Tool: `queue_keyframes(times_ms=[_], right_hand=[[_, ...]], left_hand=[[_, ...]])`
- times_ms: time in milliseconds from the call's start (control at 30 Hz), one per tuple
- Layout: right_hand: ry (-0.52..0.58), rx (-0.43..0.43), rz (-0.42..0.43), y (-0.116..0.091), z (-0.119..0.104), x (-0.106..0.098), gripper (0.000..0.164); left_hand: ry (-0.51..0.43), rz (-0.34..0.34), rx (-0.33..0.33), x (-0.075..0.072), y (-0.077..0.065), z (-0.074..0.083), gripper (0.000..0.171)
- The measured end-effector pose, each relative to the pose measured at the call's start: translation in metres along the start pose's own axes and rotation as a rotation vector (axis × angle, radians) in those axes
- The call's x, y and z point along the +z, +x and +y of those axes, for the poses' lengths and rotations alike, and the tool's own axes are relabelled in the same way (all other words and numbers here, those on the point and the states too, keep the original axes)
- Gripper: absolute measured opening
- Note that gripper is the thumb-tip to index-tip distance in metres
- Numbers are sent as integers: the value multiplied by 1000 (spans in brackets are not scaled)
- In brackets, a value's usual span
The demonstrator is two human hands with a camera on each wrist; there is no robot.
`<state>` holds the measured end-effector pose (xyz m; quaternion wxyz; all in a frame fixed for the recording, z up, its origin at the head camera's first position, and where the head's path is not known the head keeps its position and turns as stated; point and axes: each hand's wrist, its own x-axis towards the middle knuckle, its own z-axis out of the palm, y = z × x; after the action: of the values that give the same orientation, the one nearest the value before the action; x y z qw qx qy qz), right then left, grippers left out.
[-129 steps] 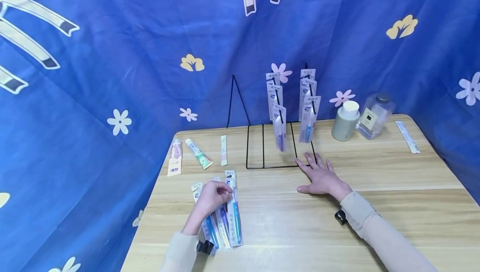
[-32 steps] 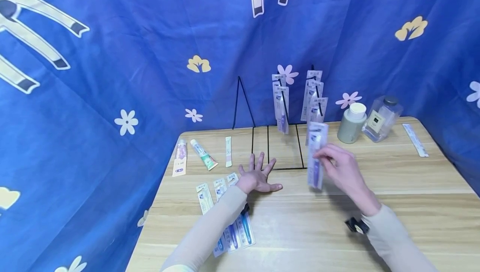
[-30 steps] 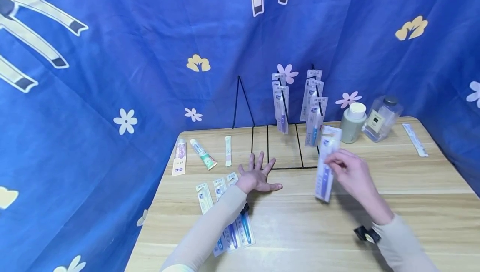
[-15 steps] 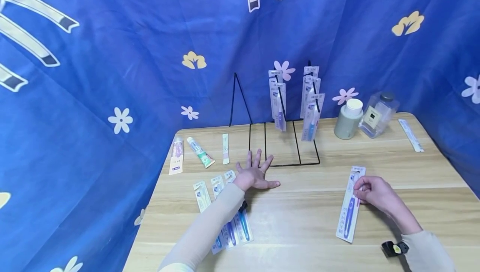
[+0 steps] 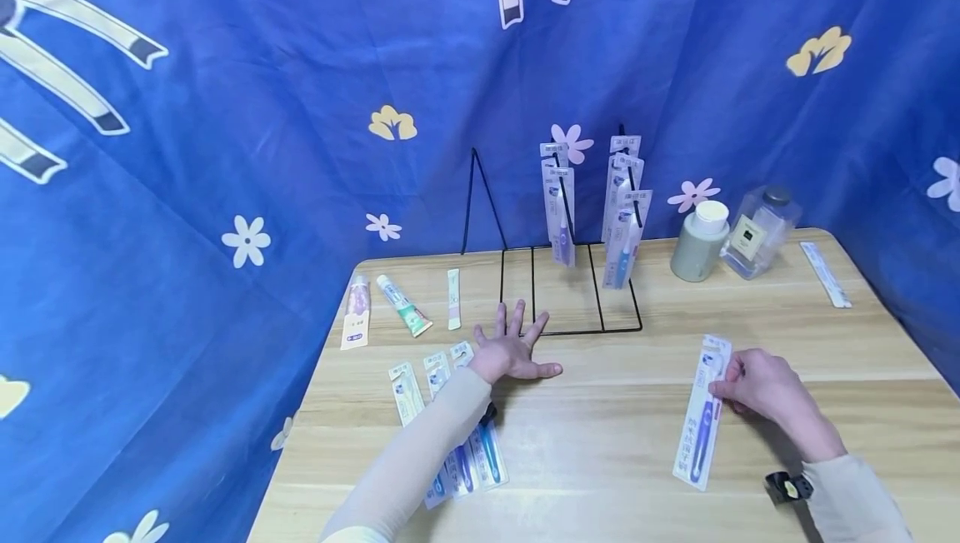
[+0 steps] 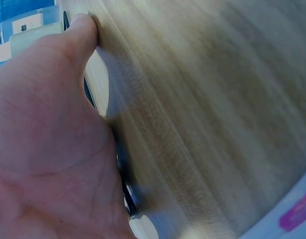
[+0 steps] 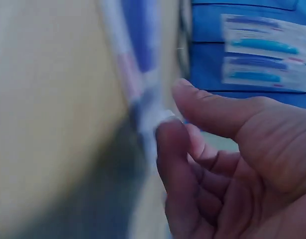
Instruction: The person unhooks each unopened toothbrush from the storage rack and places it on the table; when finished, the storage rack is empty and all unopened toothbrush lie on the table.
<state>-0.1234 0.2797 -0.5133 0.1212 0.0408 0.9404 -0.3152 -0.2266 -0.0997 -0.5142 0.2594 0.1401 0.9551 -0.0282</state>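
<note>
Nearest, two pale sleeves reach in over the wooden tabletop [image 5: 592, 460]; three packed toothbrushes [image 5: 468, 464] lie fanned at left, partly under the left forearm, blue and purple handles showing. Right side, one packed toothbrush [image 5: 702, 418] with purple handle is on the tabletop, slightly slanted, well apart from the fan. Right hand [image 5: 763, 381] is at its right edge, thumb and fingers bent, thumb at the pack in head view; wrist view blurry there, can't tell if hands-wise it's grasping the pack or just touching. Left hand [image 5: 512, 353] is released, fingers spread, palm down, holding nothing, fingertips at the front left corner of the black wire rack [image 5: 585, 332]. Behind, left to right: purple-and-white tube [image 5: 356, 310], green-and-white toothpaste tube [image 5: 404, 305], narrow packet [image 5: 453, 299], all lying on the tabletop. Rack stands right of these; more packed toothbrushes hang from its prongs in two rows, left row [image 5: 564, 222] and right row [image 5: 626, 243]. Right of rack: grey-green bottle [image 5: 699, 245] with white cap, clear bottle [image 5: 760, 235] with dark cap just beside it, slim packet [image 5: 825, 274] near the right edge. Farthest, blue cloth [image 5: 315, 110] with flowers and animal legs
</note>
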Motion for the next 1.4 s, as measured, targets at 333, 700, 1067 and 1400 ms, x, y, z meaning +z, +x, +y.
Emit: queue_keyframes(times_ms=[333,700,1067,1400], right_hand=[[97,-499,271,31,-127,12,38],[408,-455,393,94,-224,27,54],[433,-596,694,128,-230,29,18],[463,-601,688,81,-221,29,9]], left_hand=[[-16,3,-15,2,4,0,102],[-6,11,-12,1,3,2,100],[-8,11,-25,4,1,2,103],[-1,20,-15,2,-3,3,100]])
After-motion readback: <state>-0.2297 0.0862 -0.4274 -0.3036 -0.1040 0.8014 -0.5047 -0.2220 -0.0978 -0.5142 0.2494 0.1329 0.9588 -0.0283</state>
